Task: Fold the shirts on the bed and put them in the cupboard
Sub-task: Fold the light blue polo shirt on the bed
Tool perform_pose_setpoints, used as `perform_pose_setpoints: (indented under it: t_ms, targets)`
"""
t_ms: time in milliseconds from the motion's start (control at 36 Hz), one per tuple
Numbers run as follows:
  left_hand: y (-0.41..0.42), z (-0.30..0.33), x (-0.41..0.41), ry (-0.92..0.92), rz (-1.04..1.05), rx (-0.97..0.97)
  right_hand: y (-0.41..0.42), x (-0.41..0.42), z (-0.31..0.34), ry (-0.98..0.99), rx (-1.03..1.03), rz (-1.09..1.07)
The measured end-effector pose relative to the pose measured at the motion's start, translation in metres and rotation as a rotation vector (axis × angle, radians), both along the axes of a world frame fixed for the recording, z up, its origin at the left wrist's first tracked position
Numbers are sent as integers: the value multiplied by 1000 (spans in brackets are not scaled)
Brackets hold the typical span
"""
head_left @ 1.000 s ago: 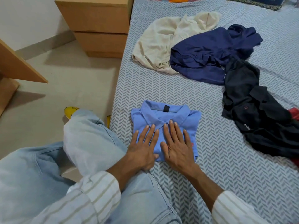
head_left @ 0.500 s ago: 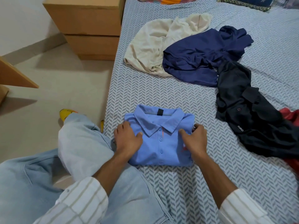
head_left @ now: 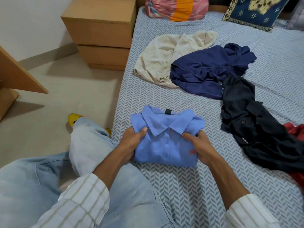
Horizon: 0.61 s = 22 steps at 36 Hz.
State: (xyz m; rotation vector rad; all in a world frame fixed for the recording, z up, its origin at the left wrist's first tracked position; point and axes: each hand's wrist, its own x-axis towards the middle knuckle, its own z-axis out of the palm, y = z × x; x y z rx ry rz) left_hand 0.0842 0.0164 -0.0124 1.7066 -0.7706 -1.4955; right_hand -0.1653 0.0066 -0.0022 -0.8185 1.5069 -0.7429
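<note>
- The folded light-blue shirt (head_left: 166,139) sits near the left edge of the bed (head_left: 189,186), collar pointing away from the person, buttons facing up.
- The left hand (head_left: 131,143) grips the shirt's left side, thumb on top by the collar, fingers curled under the edge.
- The right hand (head_left: 201,146) grips the right side the same way, thumb pressed on top of the fabric.
- Further up the bed lie a cream shirt (head_left: 166,60), a navy shirt (head_left: 205,71) overlapping it, and a black shirt (head_left: 256,129) touching the navy one, all unfolded.
- A red garment (head_left: 296,134) shows beside the black shirt at the right edge.
- A cardboard box (head_left: 100,30) stands on the floor against the bed.
</note>
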Motion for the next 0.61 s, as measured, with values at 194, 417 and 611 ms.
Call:
perform_pose_setpoints:
  t_ms: [194,417,611]
  targets:
    - [-10,55,38,72,-72,-246,-32,21,58,-80,-139,112]
    - [19,143,120,248,-32,-430,-48,88,144,-277,-252,353]
    - [83,163,198,301,176,-488,-34,190,175,-314,-279,500]
